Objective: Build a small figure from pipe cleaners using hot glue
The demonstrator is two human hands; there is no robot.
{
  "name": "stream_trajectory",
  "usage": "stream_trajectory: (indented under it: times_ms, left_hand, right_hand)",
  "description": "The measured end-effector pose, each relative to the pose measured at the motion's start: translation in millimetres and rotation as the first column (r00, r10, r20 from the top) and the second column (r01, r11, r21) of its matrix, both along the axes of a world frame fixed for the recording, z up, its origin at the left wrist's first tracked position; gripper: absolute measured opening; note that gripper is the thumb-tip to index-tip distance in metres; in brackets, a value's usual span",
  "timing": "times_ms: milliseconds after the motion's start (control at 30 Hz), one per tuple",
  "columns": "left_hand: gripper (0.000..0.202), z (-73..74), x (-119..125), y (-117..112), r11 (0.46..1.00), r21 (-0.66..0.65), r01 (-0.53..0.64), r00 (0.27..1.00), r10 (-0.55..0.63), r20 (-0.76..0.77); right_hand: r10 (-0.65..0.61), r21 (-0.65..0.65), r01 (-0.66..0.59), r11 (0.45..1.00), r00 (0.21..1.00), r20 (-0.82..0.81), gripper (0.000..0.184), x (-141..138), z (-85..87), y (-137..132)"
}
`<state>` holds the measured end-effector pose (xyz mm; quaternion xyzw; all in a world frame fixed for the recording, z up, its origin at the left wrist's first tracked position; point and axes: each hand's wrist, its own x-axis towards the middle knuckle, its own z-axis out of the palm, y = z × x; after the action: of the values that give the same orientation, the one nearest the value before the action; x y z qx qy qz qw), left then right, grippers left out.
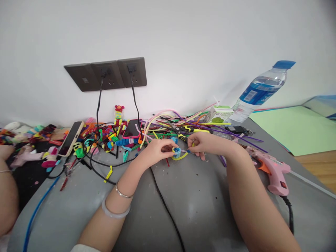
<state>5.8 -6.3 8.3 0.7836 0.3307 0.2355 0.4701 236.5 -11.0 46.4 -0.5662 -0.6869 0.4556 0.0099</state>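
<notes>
Between the fingertips of my left hand (160, 150) is a small blue and yellow pipe-cleaner piece (176, 152), rolled into a cup-like shape. My right hand (198, 144) is just to its right, fingers pinched on a thin pipe cleaner (187, 151), whose blue end shows at the fingertips. A yellow pipe cleaner (181, 157) curves below the rolled piece, between the two hands. Right behind my hands lie pliers (182, 132) with black and yellow handles.
Behind are loose pipe cleaners (168, 113), phones (70, 138) and black cables (162, 196). A pink glue gun (278, 176), a water bottle (258, 91) and a juice carton (220, 114) stand or lie to the right. Another person's arm (7, 196) shows at the left edge.
</notes>
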Motion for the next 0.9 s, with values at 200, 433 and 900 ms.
stream_trajectory:
  times_ms: [200,433,900]
  left_hand:
    - [0.020,-0.1,-0.3,0.6,1.000,0.007,0.020,1.000,-0.020,-0.003]
    - [0.018,-1.6,1.0,2.5,0.997,0.077,0.024,0.999,-0.026,0.022]
    - [0.026,8.5,-1.7,-0.6,0.982,0.173,0.070,0.995,-0.056,-0.088]
  right_hand:
    - [-0.039,0.163,0.031,0.986,0.998,0.047,0.009,-14.3,-2.3,1.4]
    - [0.013,0.280,0.030,0.960,0.989,-0.149,0.006,-15.9,-11.1,8.9]
    - [0.063,0.340,0.033,0.940,0.961,-0.268,0.013,-19.6,-20.6,14.5]
